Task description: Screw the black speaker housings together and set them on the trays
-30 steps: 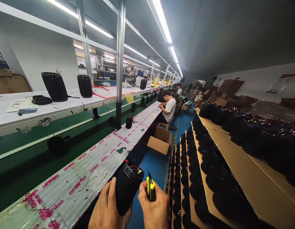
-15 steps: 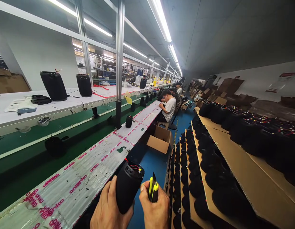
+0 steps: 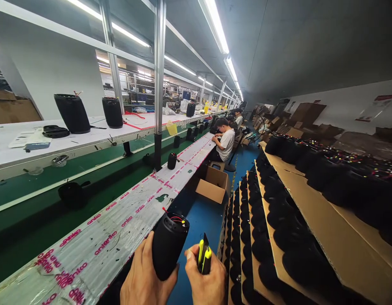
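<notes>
Gripping a black cylindrical speaker housing (image 3: 169, 250) at about half past six in the view, the left hand (image 3: 145, 273) wraps its lower part, fingers along the nine o'clock side and thumb near the five o'clock edge. The housing leans toward one o'clock with its open end up, showing red wires (image 3: 176, 219) and a small yellow connector (image 3: 183, 222) inside the rim. At six o'clock in the view, the right hand (image 3: 207, 279) closes around a black-and-yellow utility knife (image 3: 206, 266), its dark blade (image 3: 205, 239) pointing up, near the housing but apart from it. Taking the held housing as the dial's centre, a long bench (image 3: 129, 203) under film printed with pink "anko" lettering runs from eight o'clock up to one; a second housing (image 3: 172, 162) stands on it at twelve. An open cardboard box (image 3: 210, 191) sits on the blue floor between one and two, and a co-worker in a white shirt (image 3: 227, 144) bends over the bench at one. Stacked cardboard sheets (image 3: 297, 203) bearing many black housings (image 3: 304, 264) fill two to four o'clock. A white worktable (image 3: 5, 148) lies toward ten, with two housings upright on it.
</notes>
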The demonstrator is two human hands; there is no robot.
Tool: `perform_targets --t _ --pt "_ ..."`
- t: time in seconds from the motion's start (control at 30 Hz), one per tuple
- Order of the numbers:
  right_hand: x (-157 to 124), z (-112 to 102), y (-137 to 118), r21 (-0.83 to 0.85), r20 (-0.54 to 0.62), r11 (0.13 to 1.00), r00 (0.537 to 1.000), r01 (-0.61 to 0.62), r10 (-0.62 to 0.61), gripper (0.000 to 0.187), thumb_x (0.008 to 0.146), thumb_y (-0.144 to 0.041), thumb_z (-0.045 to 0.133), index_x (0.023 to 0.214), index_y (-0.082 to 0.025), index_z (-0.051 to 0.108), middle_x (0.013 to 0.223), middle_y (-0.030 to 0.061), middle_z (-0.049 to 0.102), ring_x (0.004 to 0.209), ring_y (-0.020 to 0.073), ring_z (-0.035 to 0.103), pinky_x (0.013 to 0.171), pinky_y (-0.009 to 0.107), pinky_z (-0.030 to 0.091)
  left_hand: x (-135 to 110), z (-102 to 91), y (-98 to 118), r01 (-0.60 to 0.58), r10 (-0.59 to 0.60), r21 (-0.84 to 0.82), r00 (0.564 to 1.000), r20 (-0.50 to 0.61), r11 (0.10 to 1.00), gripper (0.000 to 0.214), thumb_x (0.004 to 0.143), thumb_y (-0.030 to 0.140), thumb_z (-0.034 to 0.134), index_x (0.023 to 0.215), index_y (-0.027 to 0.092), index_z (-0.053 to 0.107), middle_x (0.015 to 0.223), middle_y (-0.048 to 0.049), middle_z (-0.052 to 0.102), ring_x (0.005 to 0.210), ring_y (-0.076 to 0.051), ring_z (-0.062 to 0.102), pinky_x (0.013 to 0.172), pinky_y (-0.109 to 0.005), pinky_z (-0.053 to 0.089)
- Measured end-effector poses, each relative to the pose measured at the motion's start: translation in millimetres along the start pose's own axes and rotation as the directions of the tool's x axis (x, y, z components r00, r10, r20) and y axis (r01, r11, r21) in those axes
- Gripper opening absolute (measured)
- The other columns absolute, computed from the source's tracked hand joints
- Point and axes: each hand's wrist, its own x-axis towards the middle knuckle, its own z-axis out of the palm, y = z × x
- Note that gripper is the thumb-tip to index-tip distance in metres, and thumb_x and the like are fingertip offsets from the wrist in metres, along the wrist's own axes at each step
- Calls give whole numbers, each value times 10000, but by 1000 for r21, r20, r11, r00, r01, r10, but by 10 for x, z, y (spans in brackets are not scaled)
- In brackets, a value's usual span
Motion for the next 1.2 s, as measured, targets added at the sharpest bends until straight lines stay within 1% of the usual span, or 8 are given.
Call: perform_targets --t 0.33,0.47,0.6,0.7,0.83,0.93,1.07,1.2 --pt "-88 -19 105 -18 -22 999 999 33 -34 183 859 -338 546 728 -250 639 674 -17 690 595 169 636 621 275 472 59 -19 -9 120 -117 -44 991 70 992 675 869 411 612 1480 234 387 1363 -129 624 1157 -357 699 865 -426 620" --pt "-161 -39 280 -69 -49 998 999 -10 7 216 843 -376 546 693 -252 640 658 -16 691 561 164 628 604 271 469 96 -70 10 175 -170 -42 979 113 984 705 867 438 613 1499 253 363 1387 -123 608 1157 -366 696 820 -432 619" --pt "-191 -55 513 -111 -70 992 996 -65 57 224 815 -405 571 690 -248 672 615 -7 674 553 192 627 617 297 477 129 -129 36 220 -207 -76 967 150 972 723 855 460 624 1497 280 344 1414 -99 592 1159 -358 693 792 -432 615" --pt "-183 -70 598 -105 -94 990 992 -95 85 253 826 -439 609 700 -239 701 621 13 687 577 219 654 624 308 500 144 -144 51 241 -226 -84 961 159 967 728 853 471 625 1494 275 341 1421 -103 587 1194 -361 673 794 -436 611" --pt "-115 -62 443 -28 -107 994 989 -103 100 302 860 -512 666 837 -226 761 769 46 758 707 244 725 688 304 559 131 -108 53 236 -223 -72 963 153 969 720 853 475 624 1492 273 361 1417 -106 598 1184 -370 676 804 -444 611" --pt "9 -33 169 78 -44 997 999 -10 14 223 875 -440 686 889 -234 772 850 42 776 787 228 745 740 278 576 110 -65 62 208 -198 -64 970 139 976 714 849 472 632 1486 264 383 1399 -110 610 1156 -368 694 831 -437 610" --pt "190 -9 -135 93 34 987 990 135 -138 142 905 -302 635 832 -252 745 764 -11 746 673 154 712 669 203 555 91 -45 77 149 -147 -7 985 89 989 685 869 472 626 1472 237 401 1350 -127 642 1085 -361 727 741 -406 613" --pt "242 4 -203 50 21 978 979 200 -201 155 911 -261 605 815 -243 726 747 -26 730 650 129 697 652 174 535 75 -52 46 14 -15 42 1000 22 999 628 911 408 599 1467 212 384 1361 -127 634 1079 -319 730 790 -367 614"
